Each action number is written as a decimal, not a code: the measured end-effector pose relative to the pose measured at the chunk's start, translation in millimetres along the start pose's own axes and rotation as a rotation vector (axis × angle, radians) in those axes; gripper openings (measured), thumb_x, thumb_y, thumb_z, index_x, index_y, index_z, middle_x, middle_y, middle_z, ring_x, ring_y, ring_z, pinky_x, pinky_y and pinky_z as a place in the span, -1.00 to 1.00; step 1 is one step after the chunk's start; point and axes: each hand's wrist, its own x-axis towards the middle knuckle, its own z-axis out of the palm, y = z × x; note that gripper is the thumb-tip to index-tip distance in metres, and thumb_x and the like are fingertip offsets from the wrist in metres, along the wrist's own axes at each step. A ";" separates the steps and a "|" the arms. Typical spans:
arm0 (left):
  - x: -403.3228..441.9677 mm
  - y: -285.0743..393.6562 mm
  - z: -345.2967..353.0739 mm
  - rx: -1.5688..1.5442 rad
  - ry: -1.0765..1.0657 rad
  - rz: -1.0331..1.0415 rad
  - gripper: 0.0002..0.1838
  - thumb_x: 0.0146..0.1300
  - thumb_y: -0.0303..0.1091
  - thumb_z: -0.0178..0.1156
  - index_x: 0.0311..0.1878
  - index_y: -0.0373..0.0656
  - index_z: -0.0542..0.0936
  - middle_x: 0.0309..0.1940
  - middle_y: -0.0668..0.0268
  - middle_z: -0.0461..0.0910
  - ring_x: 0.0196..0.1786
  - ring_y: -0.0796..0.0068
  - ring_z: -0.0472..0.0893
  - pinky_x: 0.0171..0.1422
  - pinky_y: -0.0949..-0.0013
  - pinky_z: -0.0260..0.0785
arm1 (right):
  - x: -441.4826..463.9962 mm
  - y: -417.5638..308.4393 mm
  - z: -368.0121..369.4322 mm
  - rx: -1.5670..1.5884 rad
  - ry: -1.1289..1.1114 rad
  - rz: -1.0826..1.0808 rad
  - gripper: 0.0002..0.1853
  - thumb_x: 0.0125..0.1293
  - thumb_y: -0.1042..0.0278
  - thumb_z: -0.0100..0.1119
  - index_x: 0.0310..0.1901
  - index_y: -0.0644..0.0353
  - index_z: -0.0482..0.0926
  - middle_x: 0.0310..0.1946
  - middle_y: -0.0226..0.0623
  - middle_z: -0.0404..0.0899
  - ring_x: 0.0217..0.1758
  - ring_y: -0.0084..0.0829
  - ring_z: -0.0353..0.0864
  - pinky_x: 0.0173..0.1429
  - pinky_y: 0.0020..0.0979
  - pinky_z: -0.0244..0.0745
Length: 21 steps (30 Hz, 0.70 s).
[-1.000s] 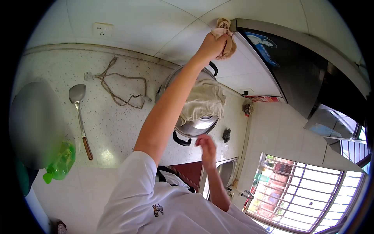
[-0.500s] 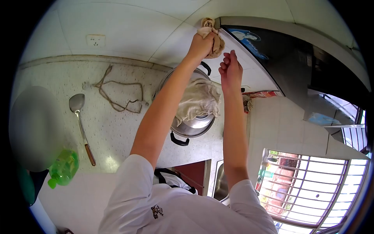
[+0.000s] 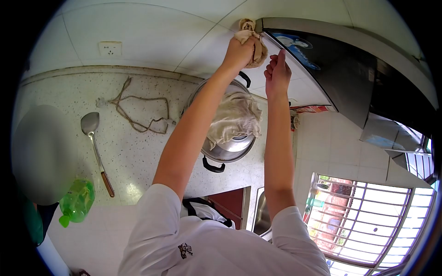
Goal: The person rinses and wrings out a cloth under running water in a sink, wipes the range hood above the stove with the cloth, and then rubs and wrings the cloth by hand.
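Note:
My left hand is closed round a bunched brown cloth by the left end of the dark range hood. Just right of it, my right hand is raised at the hood's lower edge, one finger pointing up and the others loosely curled, with nothing visible in them. Below my arms a steel pot with black handles stands on the counter. A damp-looking beige cloth lies over its lid, and my left forearm hides part of the pot.
On the speckled counter lie a spatula and a looped cord. At the left are a green bottle and a blurred rounded shape. A sink and a barred window are at the lower right.
My right hand has risen from beside the pot's lower handle to the hood's edge. My left hand still grips the brown cloth. The view has shifted slightly.

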 end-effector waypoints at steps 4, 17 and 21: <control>0.8 -2.3 -1.9 0.042 -0.002 0.022 -0.79 0.25 -0.37 -0.01 -0.22 -0.30 0.53 -0.37 0.26 0.58 -0.31 0.48 0.53 -0.18 0.41 0.37 | 3.7 1.4 2.4 -0.006 0.037 -0.015 -0.56 0.30 -0.04 0.04 -0.53 0.20 0.38 -0.74 -0.63 0.05 -0.73 -0.74 -0.09 -0.65 -0.59 -0.19; 2.1 -10.9 -14.5 0.187 -0.101 0.088 -0.73 0.26 -0.30 0.01 -0.14 -0.31 0.51 -0.31 0.17 0.60 -0.24 0.34 0.57 -0.10 0.35 0.37 | 2.9 -0.6 1.1 0.005 -0.010 0.012 -0.61 0.32 -0.03 0.02 -0.48 0.12 0.36 -0.71 -0.62 0.06 -0.69 -0.72 -0.05 -0.62 -0.61 -0.11; -1.6 -6.1 -17.7 0.270 -0.095 0.085 -0.73 0.27 -0.29 0.01 -0.14 -0.32 0.51 -0.31 0.15 0.60 -0.23 0.32 0.57 -0.09 0.34 0.37 | 5.0 -0.2 0.2 0.012 -0.027 0.021 -0.61 0.32 -0.03 0.02 -0.47 0.13 0.36 -0.70 -0.61 0.05 -0.68 -0.72 -0.05 -0.61 -0.62 -0.11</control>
